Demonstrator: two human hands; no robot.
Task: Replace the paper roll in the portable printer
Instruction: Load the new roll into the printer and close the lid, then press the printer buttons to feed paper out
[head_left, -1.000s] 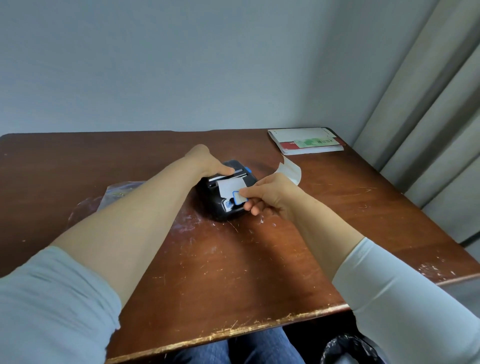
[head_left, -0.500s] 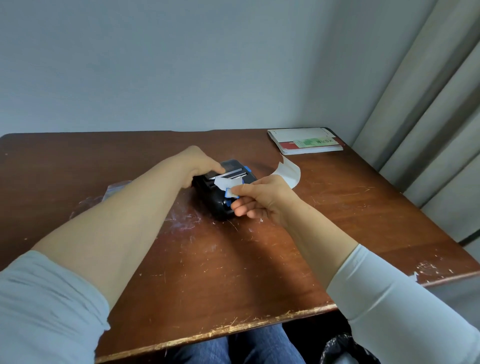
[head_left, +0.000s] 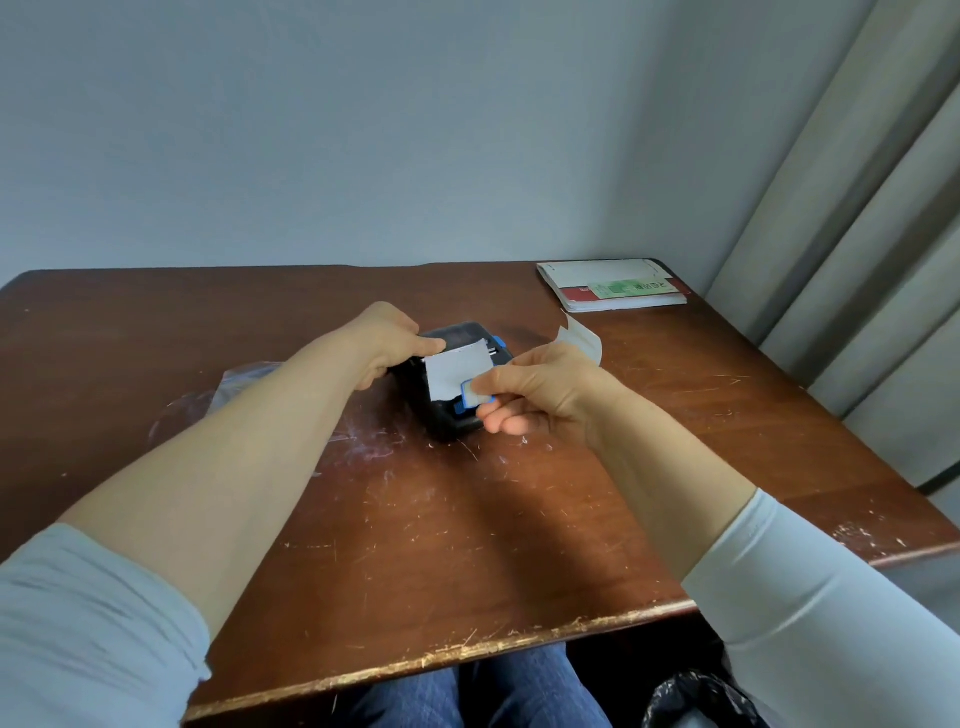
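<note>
A small black portable printer with blue trim (head_left: 442, 415) sits near the middle of a scratched, dark brown wooden table (head_left: 467, 545), a little toward the far side. The left hand (head_left: 387, 343) grips the printer from its left far side, fingers curled over the casing and one fingertip lying along the top edge. A white strip of paper (head_left: 454, 371) comes out of the printer's top and slopes toward the near right. The right hand (head_left: 540, 389) pinches the strip's near right corner between thumb and forefinger, where a small blue-edged label (head_left: 474, 393) shows; its other fingers are curled underneath, just beside the printer's right side.

A curled scrap of white paper (head_left: 582, 340) stands just beyond the right hand; whether it touches the hand cannot be told. A crumpled clear plastic bag (head_left: 244, 379) lies on the table to the left, partly behind the left forearm. A flat stack of white and red booklets with a green slip (head_left: 618, 286) rests at the far right corner, well apart from the printer.
</note>
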